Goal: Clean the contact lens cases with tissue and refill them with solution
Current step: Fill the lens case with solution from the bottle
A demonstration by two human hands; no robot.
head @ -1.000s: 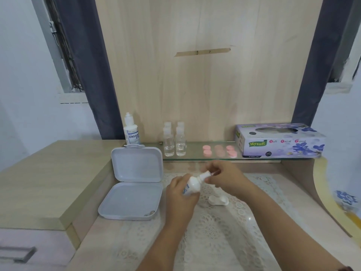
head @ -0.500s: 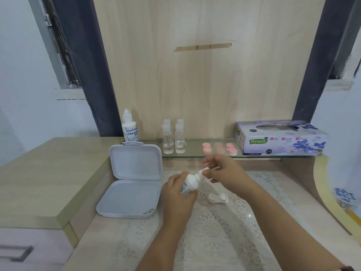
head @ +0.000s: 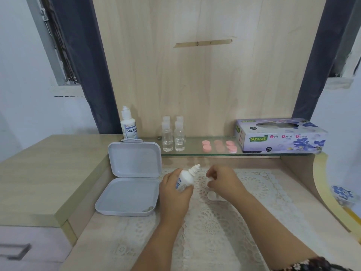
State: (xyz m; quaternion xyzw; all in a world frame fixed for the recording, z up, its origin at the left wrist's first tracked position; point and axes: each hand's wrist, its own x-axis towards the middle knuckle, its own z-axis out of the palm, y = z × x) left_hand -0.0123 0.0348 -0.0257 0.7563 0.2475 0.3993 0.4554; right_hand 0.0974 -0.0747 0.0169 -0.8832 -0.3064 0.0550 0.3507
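Note:
My left hand [head: 174,190] grips a small white solution bottle [head: 186,178], tilted with its bare threaded nozzle pointing up and right. My right hand [head: 224,181] sits just right of the nozzle, its fingers pinching a small white cap [head: 210,178]. Under the right hand, a white contact lens case [head: 212,195] lies on the lace mat, partly hidden. Pink lens cases [head: 219,146] sit in a group on the glass shelf. A purple tissue box [head: 279,136] stands at the shelf's right end.
An open grey plastic box [head: 130,178] rests left of my hands. On the shelf [head: 195,152] stand a larger solution bottle [head: 129,124] and several small clear bottles [head: 173,135]. A raised wooden counter [head: 39,178] lies to the left, the lace mat [head: 214,222] below.
The cap has come off the bottle: my right hand has drawn away from the nozzle to the right with it. The nozzle now stands bare.

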